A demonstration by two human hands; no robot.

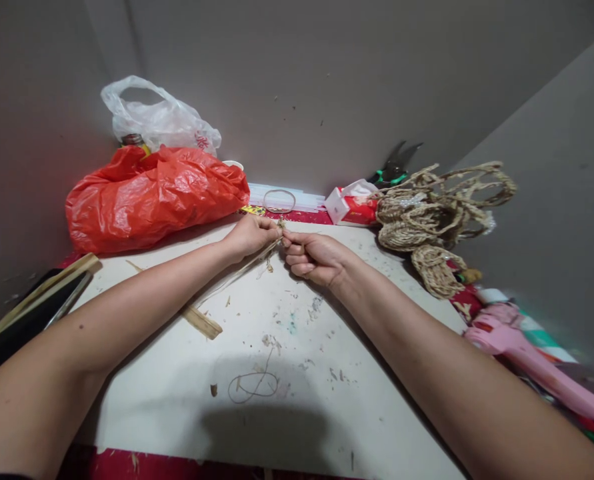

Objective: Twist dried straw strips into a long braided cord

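My left hand and my right hand meet near the far side of the white board. Fingertips of both pinch a small bunch of dry plant fibre, mostly hidden between them. From it thin pale strands trail down to the left, passing behind my left forearm. The fingers of my right hand are curled in. A flat dry strip lies on the board under my left forearm. Closer to me is a loop of thin thread or wire.
Left of my hands sits a red plastic bag, with a white bag behind. A tissue pack, dark cutters and coiled braided straw rope are at the back right. A pink handled tool lies beside my right forearm.
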